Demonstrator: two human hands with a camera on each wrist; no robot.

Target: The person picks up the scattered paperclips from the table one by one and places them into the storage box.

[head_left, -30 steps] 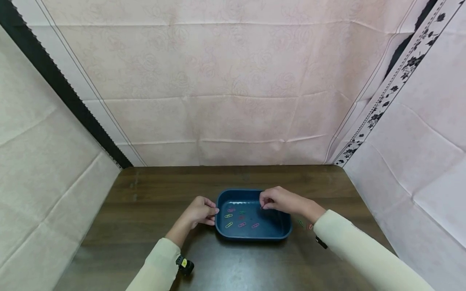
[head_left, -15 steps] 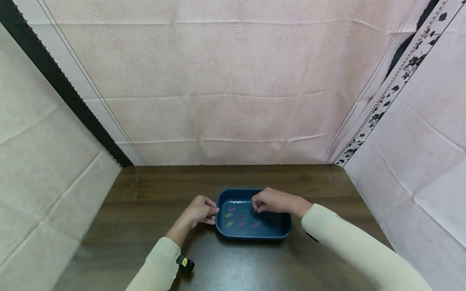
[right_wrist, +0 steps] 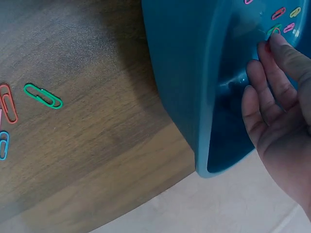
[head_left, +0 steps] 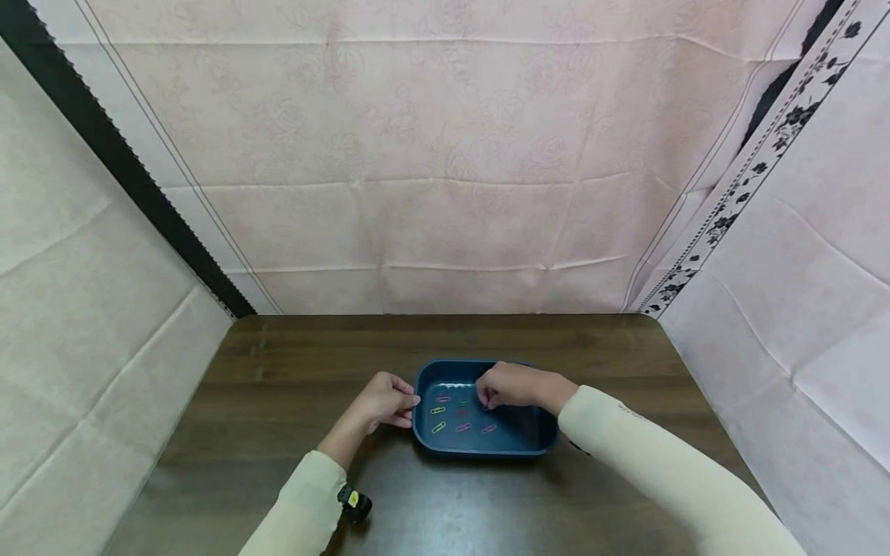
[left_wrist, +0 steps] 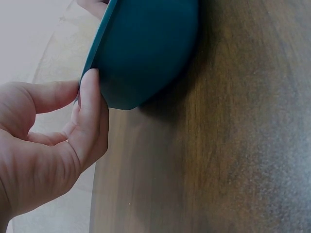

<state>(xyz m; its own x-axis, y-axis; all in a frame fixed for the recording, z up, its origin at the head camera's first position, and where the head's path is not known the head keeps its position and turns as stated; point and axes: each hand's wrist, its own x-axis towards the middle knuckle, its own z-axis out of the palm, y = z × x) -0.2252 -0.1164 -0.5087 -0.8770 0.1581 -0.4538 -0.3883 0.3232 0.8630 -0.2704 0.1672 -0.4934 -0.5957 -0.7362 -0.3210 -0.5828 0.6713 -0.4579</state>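
paperclip between right fingers

A cloth-screened workspace, the wider room hidden: creased cloth at twelve o'clock, a pale sheet at nine and a flower-bordered sheet at three enclose a wood-grain surface at six.

Paperclips in tray on table; other paperclips on table, outside.

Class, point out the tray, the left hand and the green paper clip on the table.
Tray [left_wrist: 146,51], left wrist view: its outer side.
Left hand [head_left: 384,401], head view: back of the hand.
Green paper clip [right_wrist: 43,95], right wrist view: middle of its loops.
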